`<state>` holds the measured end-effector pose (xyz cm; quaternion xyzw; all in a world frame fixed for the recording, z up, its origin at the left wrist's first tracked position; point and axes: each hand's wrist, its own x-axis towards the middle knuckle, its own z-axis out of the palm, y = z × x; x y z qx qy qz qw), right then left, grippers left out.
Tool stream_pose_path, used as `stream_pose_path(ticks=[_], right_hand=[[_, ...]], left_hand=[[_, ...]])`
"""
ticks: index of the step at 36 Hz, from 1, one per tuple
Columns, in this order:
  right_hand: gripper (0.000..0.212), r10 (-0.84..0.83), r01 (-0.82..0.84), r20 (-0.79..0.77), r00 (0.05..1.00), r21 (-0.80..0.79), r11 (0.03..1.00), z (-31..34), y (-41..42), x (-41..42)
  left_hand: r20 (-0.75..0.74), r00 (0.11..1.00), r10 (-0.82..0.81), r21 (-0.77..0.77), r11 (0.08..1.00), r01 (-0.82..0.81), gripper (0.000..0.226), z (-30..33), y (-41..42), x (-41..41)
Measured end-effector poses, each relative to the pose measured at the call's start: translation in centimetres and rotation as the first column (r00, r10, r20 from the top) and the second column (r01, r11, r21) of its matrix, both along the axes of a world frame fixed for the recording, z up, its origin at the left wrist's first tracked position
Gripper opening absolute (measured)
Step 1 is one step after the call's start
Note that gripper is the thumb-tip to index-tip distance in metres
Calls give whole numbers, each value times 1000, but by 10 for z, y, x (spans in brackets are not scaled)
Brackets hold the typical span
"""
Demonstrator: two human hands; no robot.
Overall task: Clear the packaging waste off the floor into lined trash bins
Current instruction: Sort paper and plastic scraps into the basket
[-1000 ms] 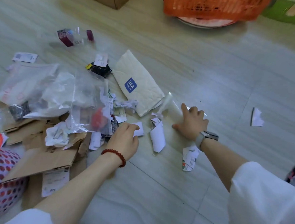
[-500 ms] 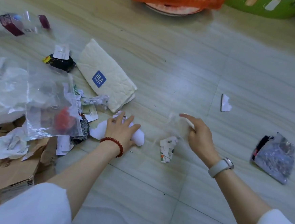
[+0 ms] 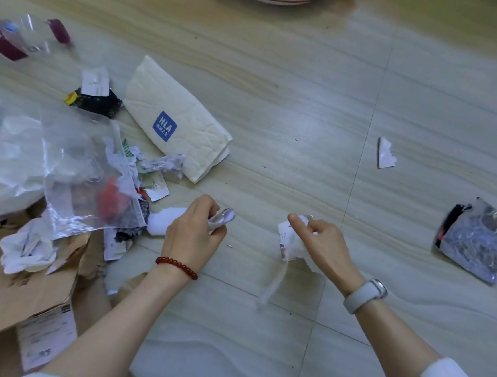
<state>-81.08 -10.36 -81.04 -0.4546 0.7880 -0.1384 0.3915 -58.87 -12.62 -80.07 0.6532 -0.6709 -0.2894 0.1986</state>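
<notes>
From the head camera I see my left hand [image 3: 194, 231] clenched around white paper scraps [image 3: 161, 223], and my right hand [image 3: 323, 244] pinching a crumpled wrapper [image 3: 289, 245] with film trailing down, so I judge I'm gathering handfuls to save trips; most waste sits heaped at left around the clear bag [image 3: 73, 174], no bin clearly shown

Your left hand [image 3: 191, 233] is curled closed, its grip pinching a scrap; your right hand [image 3: 321, 243], beside it, clutches another, forefinger extended.
</notes>
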Motion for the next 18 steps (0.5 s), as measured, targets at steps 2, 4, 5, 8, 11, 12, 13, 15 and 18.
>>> stream_pose_path(ticks=[2, 4, 5, 8, 11, 12, 13, 15, 18], right_hand=[[42, 2, -4, -110, 994, -15, 1000, -3, -3, 5], [27, 50, -54, -169, 984, -22, 998, -5, -7, 10], [21, 76, -83, -187, 979, -31, 996, -6, -7, 13], [32, 109, -114, -249, 962, -2, 994, -10, -5, 22], [70, 127, -128, -254, 959, 13, 992, -13, -1, 26], [71, 148, -147, -257, 955, 20, 989, -13, 0, 27], [69, 179, -177, -266, 947, 32, 984, -14, -1, 27], [63, 216, -208, -266, 940, 58, 976, -14, -2, 27], [55, 175, -166, -223, 959, 60, 984, -13, -5, 32]], left_hand=[[11, 998, 57, -10, 998, -57, 15, 9, 3, 2], [112, 988, 102, -1, 995, -103, 16, 12, 3, 6], [187, 978, 93, 22, 995, -99, 25, 10, 2, 10], [397, 917, -45, 150, 989, -16, 49, -1, -1, 21], [501, 854, -138, 248, 969, 11, 61, -12, 0, 26], [524, 839, -150, 269, 963, 4, 63, -15, 2, 27], [537, 830, -153, 281, 960, -5, 63, -18, 3, 27], [553, 822, -134, 267, 963, -23, 63, -21, 6, 28], [577, 810, -108, 128, 991, 41, 54, -25, 8, 32]])
